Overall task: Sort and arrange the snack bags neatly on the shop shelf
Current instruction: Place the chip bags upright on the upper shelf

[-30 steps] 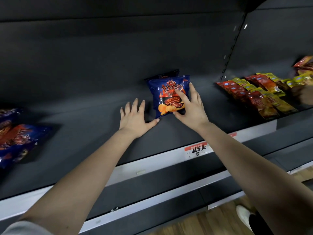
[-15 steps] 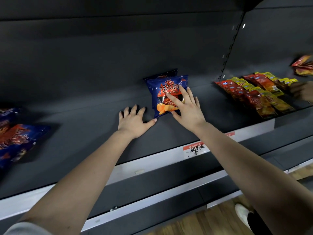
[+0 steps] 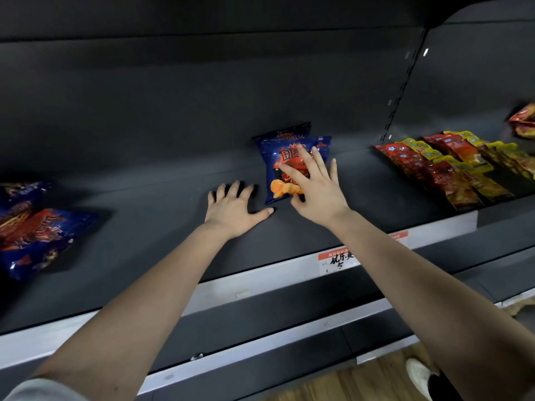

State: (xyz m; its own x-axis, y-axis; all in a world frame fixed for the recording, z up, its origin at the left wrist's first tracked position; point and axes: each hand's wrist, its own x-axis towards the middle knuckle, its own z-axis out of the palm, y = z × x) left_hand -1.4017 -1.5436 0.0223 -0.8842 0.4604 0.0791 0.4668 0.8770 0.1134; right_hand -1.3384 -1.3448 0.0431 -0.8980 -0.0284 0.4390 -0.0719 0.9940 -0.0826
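Two blue bags sit mid-shelf: the front bag (image 3: pixel 273 160) overlaps the back bag (image 3: pixel 285 131), both toward the rear of the shelf (image 3: pixel 144 227). The right hand (image 3: pixel 315 189) lies across the front bag's face with its fingers straight and spread. Its grip is wide open, pressing or steadying the bag, with nothing closed in it. The left hand (image 3: pixel 234 209) rests flat on the bare shelf just left of that bag, grip likewise open and empty. Its thumb tip reaches toward the bag's lower corner, though I cannot tell whether it touches.

The step in hand looks like squaring up this pair — patting the front bag into line with the one behind. A blue pile (image 3: pixel 37 227) lies heaped well apart at the left end, and red and yellow packets (image 3: pixel 448 166) lie in rows to the right.

Next, probably, a hand lifts off and reaches left for the pile. That calls for taking a bag by its edge so it does not crumple, then setting it beside the pair without knocking them askew.
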